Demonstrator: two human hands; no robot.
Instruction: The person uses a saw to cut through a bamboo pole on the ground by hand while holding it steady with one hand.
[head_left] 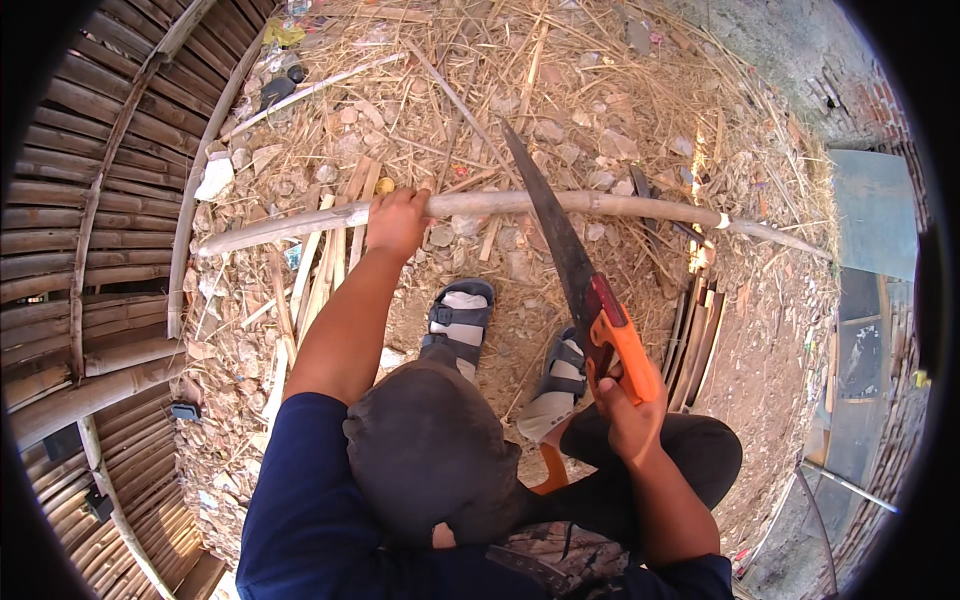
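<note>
A long pale bamboo pole (480,204) lies crosswise ahead of my feet, tapering toward its right end. My left hand (398,222) is closed over it, left of its middle, with the fingers curled over the far side. My right hand (635,412) grips the orange handle of a hand saw (560,225). The saw's dark blade points away from me, tilted to the left, and passes above the pole right of my left hand. Whether the teeth touch the pole, I cannot tell.
Split bamboo strips (322,272) lie under the pole's left part, and more strips (697,335) are piled at the right. Stones, straw and scraps cover the ground. A slatted bamboo wall (110,200) rises at the left. Grey-blue panels (872,212) stand at the right.
</note>
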